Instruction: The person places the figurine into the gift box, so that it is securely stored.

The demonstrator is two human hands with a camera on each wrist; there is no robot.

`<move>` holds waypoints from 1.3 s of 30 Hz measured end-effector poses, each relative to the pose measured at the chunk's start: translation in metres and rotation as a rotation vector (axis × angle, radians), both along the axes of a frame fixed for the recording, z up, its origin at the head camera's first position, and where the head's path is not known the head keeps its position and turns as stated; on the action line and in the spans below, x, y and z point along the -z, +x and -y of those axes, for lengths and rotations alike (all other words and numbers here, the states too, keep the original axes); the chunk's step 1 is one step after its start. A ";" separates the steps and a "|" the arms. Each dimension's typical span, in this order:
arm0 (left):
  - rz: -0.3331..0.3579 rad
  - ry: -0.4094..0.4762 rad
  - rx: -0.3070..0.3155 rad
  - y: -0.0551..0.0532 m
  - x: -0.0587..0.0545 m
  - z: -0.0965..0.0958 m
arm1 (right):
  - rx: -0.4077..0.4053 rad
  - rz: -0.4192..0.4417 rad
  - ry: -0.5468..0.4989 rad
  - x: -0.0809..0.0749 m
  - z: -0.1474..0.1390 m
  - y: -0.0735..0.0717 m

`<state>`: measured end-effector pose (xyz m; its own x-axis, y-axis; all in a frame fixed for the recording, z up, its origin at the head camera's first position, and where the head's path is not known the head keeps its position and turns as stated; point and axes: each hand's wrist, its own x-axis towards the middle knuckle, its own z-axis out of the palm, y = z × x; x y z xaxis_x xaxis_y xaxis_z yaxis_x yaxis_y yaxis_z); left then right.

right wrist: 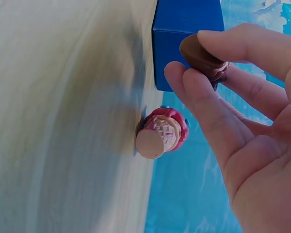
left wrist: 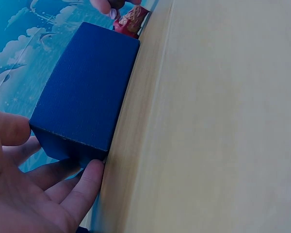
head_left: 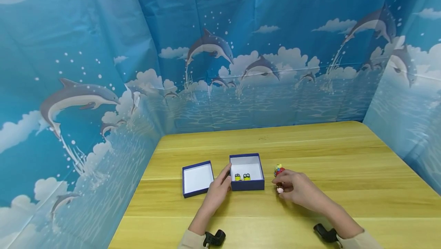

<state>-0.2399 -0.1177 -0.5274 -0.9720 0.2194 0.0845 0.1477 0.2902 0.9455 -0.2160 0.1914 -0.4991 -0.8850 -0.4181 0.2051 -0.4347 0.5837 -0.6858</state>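
Note:
My left hand (head_left: 218, 192) touches the left wall of an open dark blue box (head_left: 247, 185), its fingers fairly straight in the left wrist view. Inside the box, against its white lining, two small yellow goggled figures (head_left: 246, 177) show above the front wall. To the box's right, my right hand (head_left: 299, 189) pinches a small toy (right wrist: 203, 52) with a smooth brown, rounded end between thumb and fingers; its far side is partly hidden. Beside that hand, on the table, lies a toy ice cream cone (right wrist: 165, 132) with a red top and a waffle-patterned cone.
A shallow blue lid (head_left: 198, 179) lies with its white inside up, left of the box. The wooden table (head_left: 310, 149) ends at a back edge against a blue dolphin-print curtain (head_left: 213, 103), which also hangs at both sides.

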 end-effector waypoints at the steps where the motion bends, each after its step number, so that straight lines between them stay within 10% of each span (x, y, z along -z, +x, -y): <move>1: 0.000 0.003 -0.002 0.001 -0.001 0.000 | -0.001 -0.004 0.003 0.000 0.000 0.000; 39: 0.005 0.005 0.012 -0.002 0.003 0.001 | -0.030 -0.040 -0.051 -0.026 0.008 -0.012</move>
